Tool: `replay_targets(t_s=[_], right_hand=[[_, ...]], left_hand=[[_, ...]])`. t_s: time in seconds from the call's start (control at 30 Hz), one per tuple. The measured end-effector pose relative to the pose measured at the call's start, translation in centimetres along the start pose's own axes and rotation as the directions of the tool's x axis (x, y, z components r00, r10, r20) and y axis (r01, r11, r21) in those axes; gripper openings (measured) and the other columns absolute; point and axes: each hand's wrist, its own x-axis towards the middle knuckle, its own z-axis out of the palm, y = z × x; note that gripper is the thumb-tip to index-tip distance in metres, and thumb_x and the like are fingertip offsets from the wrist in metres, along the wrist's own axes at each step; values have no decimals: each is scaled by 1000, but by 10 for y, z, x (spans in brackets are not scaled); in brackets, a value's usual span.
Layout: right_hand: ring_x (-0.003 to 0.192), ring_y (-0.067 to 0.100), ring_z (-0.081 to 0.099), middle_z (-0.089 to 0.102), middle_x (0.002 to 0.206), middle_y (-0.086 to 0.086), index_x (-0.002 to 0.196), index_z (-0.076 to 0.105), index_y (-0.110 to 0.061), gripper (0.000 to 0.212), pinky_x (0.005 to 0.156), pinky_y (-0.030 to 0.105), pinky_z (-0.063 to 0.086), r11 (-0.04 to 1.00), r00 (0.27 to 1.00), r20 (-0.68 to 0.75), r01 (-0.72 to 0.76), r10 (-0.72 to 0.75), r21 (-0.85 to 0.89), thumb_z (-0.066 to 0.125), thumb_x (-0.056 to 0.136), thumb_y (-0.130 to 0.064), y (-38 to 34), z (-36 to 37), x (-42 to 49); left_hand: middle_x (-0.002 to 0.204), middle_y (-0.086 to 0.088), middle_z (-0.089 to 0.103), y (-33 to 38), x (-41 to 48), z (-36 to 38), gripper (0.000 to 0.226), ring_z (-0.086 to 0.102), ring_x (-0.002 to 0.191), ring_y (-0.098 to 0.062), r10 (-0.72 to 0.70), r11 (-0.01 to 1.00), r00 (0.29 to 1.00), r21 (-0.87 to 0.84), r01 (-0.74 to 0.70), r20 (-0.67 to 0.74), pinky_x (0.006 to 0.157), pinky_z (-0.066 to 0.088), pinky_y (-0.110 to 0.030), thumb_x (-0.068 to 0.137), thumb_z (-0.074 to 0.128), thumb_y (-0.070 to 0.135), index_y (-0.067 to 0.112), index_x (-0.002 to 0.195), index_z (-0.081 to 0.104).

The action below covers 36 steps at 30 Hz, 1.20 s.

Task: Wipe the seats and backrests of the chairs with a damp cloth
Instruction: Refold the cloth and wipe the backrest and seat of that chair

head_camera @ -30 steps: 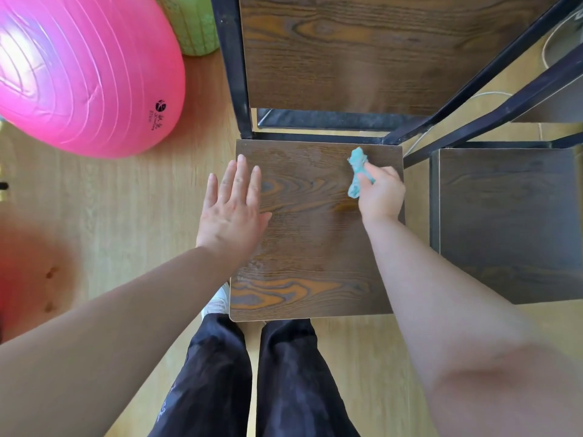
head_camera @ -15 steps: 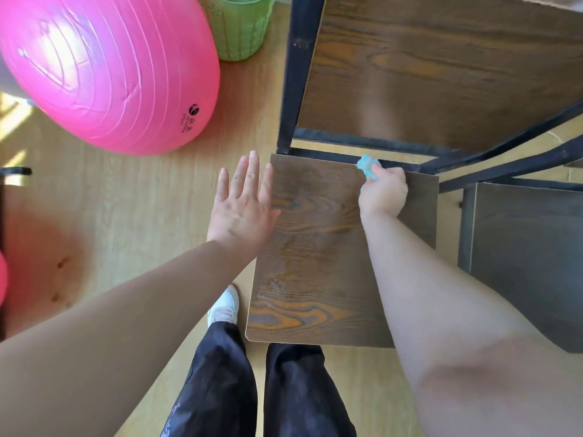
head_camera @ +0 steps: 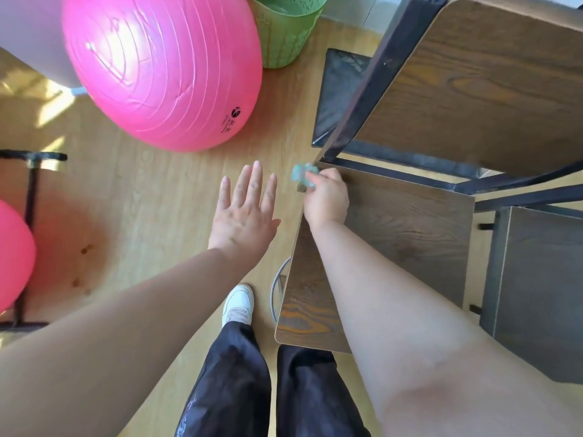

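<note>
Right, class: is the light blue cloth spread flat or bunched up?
Bunched up. The light blue cloth is a wad pinched in the right hand at a corner of the brown wooden seat.

Head-worn camera looks steeply down, close over the chair seat (head_camera: 410, 222).

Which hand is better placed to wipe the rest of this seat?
Right. The right hand grips the blue cloth at the far left corner of the seat. The left hand is spread and empty, off the seat's left edge, over the floor.
</note>
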Motion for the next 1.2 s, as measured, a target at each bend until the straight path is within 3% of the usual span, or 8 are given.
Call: replay_targets(t_s=[0.2,0.33,0.47,0.83,0.93,1.03,1.1,1.2], right_hand=[[93,26,57,52,108,4,106,66,-24,15,82,39,51,921,942,242,294,-234,-254,62,92,-22,20,4,-26],[93,24,51,62,111,-3,112,72,-22,29,71,36,53,777,829,272,555,-489,-296,66,87,-7,61,-2,-65],[86,27,52,62,109,0,108,73,-15,35,58,35,53,714,786,299,618,-542,-330,71,77,1,92,-5,-119],[91,20,51,55,112,-8,111,70,-21,45,60,30,56,767,748,473,608,-466,-206,81,71,-5,139,-16,-213],[88,19,55,58,107,-9,108,71,-25,39,67,27,56,854,842,348,491,-413,-173,74,76,-2,136,-46,-200],[87,23,62,64,109,-2,106,75,-18,41,75,29,55,946,958,31,286,-285,-152,67,76,9,138,-96,-136],[90,24,64,66,110,2,104,77,-12,37,79,28,53,972,971,-123,185,-203,-148,65,78,11,141,-132,-79],[94,12,59,65,111,-2,105,76,-10,25,84,22,50,981,979,-141,126,-147,-147,61,89,2,142,-175,-2]], left_hand=[[162,-14,-24,-4,-8,6,73,-18,151,-33,3,1000,1000,-7,-3,13,122,-1,-56,104,19,52,19,154,-22],[162,-14,-24,-4,-9,8,71,-18,151,-33,16,1000,1000,5,-16,18,122,0,-55,105,19,50,18,154,-22],[164,-14,-20,6,-11,3,68,-19,151,-33,67,998,996,3,-67,63,123,-1,-52,106,18,46,19,155,-21],[165,-11,-15,35,-8,-13,64,-16,152,-30,117,993,988,18,-119,105,124,0,-50,106,15,44,20,155,-19],[165,-10,-15,41,-6,-22,64,-16,152,-29,94,995,991,8,-95,96,124,0,-48,106,15,44,21,155,-20],[166,-10,-14,51,-4,-26,64,-15,152,-28,83,997,992,-13,-82,91,124,0,-47,106,14,45,21,155,-19],[166,-9,-14,62,-2,-26,64,-16,152,-27,84,996,992,-35,-81,91,124,-1,-47,106,14,45,22,155,-19],[166,-8,-12,85,3,-24,65,-14,152,-27,89,994,992,-73,-83,88,124,-2,-45,106,18,46,23,156,-17]])
